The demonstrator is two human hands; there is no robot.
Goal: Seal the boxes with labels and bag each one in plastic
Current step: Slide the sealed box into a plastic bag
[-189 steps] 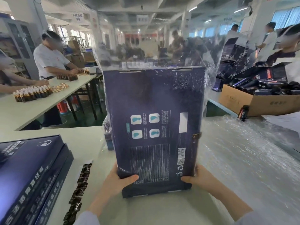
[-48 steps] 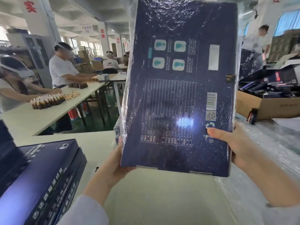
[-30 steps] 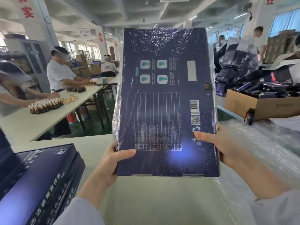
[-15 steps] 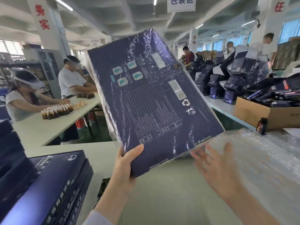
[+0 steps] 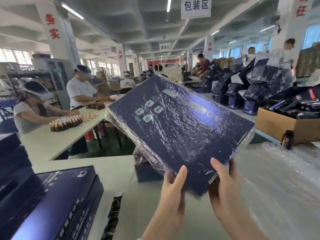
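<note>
Since half a second ago the right hand [image 5: 225,184] has come back onto the flat dark-blue printed box in its clear plastic bag [image 5: 180,130], which has tipped further over, its far end now swung up and to the left. Nearest the camera, both hands pinch the box's lowest corner: the left hand [image 5: 173,189] has its thumb on the printed face and its fingers hidden behind, and the right hand clamps the edge just beside it, thumb on top. The box hangs in the air above the pale desk [image 5: 121,170], touching nothing else. My judgement is that the bagged box is being turned to be set aside, and with so much weight cantilevered off one corner, it would pay to spread the hands along two edges before lowering it, so the slick film does not slip. To the left, a stack of matching dark-blue boxes without bags [image 5: 57,200] waits on the desk, with a strip of dark labels on backing paper [image 5: 113,217] beside it. A heap of clear plastic bags [image 5: 277,184] lies to the right.
</note>
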